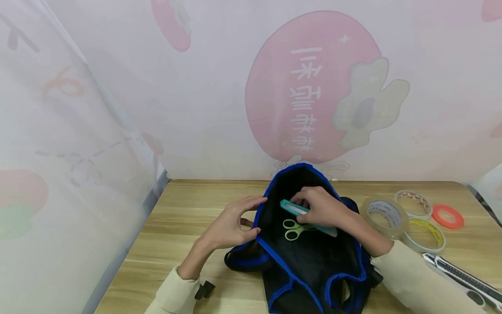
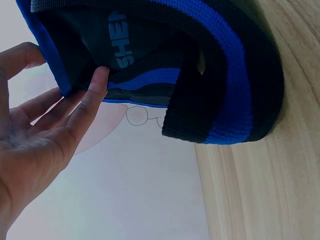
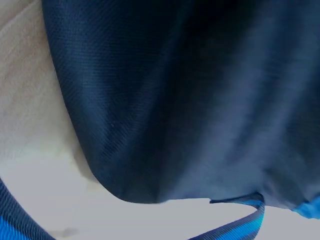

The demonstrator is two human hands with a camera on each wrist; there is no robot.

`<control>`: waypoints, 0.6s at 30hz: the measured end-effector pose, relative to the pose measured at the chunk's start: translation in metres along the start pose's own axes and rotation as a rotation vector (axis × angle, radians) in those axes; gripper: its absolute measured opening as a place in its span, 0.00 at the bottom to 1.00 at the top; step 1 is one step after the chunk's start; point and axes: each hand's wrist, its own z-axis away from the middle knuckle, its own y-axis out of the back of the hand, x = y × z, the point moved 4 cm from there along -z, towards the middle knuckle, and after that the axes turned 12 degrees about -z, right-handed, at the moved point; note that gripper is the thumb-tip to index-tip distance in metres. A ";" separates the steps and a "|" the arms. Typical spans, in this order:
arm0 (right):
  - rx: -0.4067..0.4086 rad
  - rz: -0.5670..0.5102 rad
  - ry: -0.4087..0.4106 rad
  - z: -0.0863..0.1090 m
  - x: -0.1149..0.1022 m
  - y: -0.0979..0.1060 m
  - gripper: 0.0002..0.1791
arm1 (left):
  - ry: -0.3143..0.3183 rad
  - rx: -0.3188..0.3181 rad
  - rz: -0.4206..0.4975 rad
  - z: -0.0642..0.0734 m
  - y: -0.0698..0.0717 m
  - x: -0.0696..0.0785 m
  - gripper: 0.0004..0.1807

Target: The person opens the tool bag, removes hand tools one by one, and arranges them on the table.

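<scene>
A black tool bag with blue trim [image 1: 310, 261] stands with its mouth spread wide. At its left edge my left hand [image 1: 234, 221] holds the rim between thumb and fingers; in the left wrist view, the left hand [image 2: 47, 120] has fingertips against the bag's fabric [image 2: 145, 55]. Inside the mouth, my right hand [image 1: 323, 207] grips a teal utility knife [image 1: 292, 207]. Just below the knife lie scissors with pale green handles [image 1: 292, 235], their blades partly hidden. Dark bag cloth [image 3: 175, 110] fills most of the right wrist view, which does not show the right hand.
Several tape rolls, including a wide clear one [image 1: 366, 216] and an orange-red one [image 1: 458, 216], lie to the bag's right. A silver and black utility knife [image 1: 466, 279] lies beside the right sleeve. Behind the wooden table [image 1: 204, 196] hangs a printed cloth [image 1: 204, 109].
</scene>
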 end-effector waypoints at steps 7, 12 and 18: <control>0.031 0.008 -0.021 0.017 -0.012 0.017 0.22 | 0.012 0.006 -0.009 0.002 -0.001 0.000 0.41; 0.064 0.002 0.005 0.029 -0.017 0.031 0.22 | 0.019 0.008 -0.017 0.002 -0.001 0.000 0.41; 0.118 0.005 0.028 0.048 -0.023 0.048 0.22 | 0.016 0.007 -0.017 0.001 -0.001 0.000 0.41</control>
